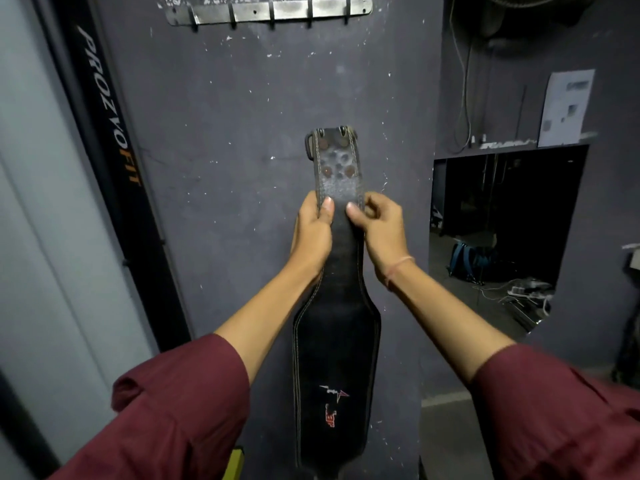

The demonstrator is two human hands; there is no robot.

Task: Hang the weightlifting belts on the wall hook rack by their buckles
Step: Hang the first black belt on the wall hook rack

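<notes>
A black leather weightlifting belt (337,341) hangs upright in front of the dark wall, its buckle end (334,142) up and its wide back part down. My left hand (313,233) grips the narrow strap from the left, thumb on the front. My right hand (379,228) grips the same strap from the right at the same height. High above, at the top of the view, a metal hook rack (266,12) with several hooks is fixed to the wall. No belt hangs on it. The buckle sits well below the rack.
A black "PROZVOFIT" post (110,133) slants down the wall at the left. To the right, an opening (502,230) shows a dim room with a blue bag and cables on the floor. A paper notice (566,109) and hanging cords are above it.
</notes>
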